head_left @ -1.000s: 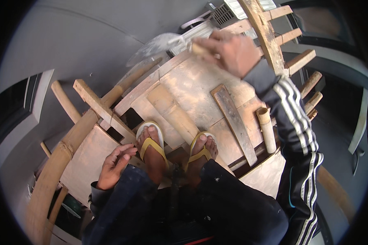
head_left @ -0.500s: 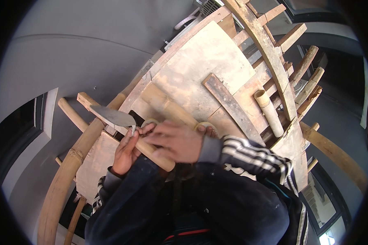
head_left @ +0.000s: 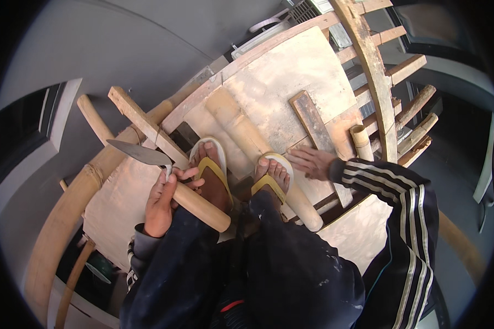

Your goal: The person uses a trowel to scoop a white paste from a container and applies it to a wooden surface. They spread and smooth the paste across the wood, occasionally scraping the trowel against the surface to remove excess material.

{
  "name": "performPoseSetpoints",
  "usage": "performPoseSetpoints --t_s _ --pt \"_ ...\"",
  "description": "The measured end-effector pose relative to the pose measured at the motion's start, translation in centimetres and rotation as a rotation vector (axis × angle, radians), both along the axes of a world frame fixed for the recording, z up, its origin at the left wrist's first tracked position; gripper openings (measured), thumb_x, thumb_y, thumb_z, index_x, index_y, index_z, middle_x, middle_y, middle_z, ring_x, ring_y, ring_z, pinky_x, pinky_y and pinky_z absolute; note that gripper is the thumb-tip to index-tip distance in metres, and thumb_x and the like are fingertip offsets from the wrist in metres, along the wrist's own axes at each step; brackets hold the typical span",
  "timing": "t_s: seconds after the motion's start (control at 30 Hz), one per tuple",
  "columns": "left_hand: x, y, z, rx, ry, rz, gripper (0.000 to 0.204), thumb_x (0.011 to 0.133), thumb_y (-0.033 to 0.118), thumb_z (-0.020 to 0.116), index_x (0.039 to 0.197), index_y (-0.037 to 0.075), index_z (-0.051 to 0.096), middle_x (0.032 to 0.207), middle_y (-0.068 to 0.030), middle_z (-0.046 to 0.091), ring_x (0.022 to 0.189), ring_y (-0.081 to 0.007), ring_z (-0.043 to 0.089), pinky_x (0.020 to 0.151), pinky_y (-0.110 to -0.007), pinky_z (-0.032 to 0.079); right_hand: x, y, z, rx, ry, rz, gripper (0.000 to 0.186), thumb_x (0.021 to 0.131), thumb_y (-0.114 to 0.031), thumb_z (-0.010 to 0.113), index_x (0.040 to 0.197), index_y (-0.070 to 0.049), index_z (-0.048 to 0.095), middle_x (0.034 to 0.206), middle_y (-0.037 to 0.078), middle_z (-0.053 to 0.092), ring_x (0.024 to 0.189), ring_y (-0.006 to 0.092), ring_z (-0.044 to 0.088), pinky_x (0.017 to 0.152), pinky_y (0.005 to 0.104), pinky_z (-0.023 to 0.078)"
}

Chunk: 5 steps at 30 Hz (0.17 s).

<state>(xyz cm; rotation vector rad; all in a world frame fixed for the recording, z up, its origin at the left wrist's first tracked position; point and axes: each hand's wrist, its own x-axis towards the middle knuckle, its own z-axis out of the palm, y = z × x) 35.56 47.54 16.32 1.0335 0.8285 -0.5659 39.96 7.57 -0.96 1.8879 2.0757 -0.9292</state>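
My left hand (head_left: 162, 205) is closed around the neck of a trowel (head_left: 140, 152). Its grey leaf-shaped blade points to the far left, its neck is whitish, and a thick tan cylinder like a wooden or bamboo handle (head_left: 203, 209) extends toward my knees. Some of the left fingers are partly lifted. My right hand (head_left: 311, 163) is stretched out to the right with its fingers extended and nothing in it. It hovers over or rests on the boards beside a dark plank (head_left: 314, 120); contact cannot be made out.
My feet in yellow-strapped flip-flops (head_left: 212, 170) are on a scaffold platform of plywood (head_left: 291, 66). A bamboo pole (head_left: 239, 129) runs beneath my right foot. Timber rails (head_left: 370, 66) and bamboo poles (head_left: 88, 181) frame the platform, with gaps between some. A grey wall (head_left: 132, 49) rises behind.
My right hand has moved away from the trowel handle, out to the right over the boards. The left hand keeps its grip on the trowel. The view has shifted, showing both feet.
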Motion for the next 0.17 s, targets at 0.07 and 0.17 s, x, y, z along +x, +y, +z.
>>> performPoseSetpoints --t_s 0.07,0.17 --pt "-0.5 -0.3 0.3 0.004 0.008 0.056 0.022 0.103 0.025 0.04 0.11 0.006 0.048 0.123 -0.0172 0.058 0.107 -0.0259 0.062 0.09 -0.036 0.051 1.5 2.5 -1.7 -0.135 -0.161 0.037 0.098 0.084 -0.071 0.04 0.151 -0.005 0.012 0.159 0.011 0.006 0.146 0.0277 0.003 0.12 0.0421 -0.001" --pt "-1.4 0.1 0.7 0.059 0.035 0.11 0.023 0.102 0.027 0.044 0.11 0.007 0.049 0.123 -0.0172 0.057 0.107 -0.0253 0.062 0.089 -0.035 0.051 5.1 7.8 -1.8 -0.094 -0.369 -0.063 0.098 0.08 -0.078 0.036 0.153 -0.02 0.007 0.16 0.01 0.001 0.146 0.03 -0.003 0.118 0.0509 -0.003"
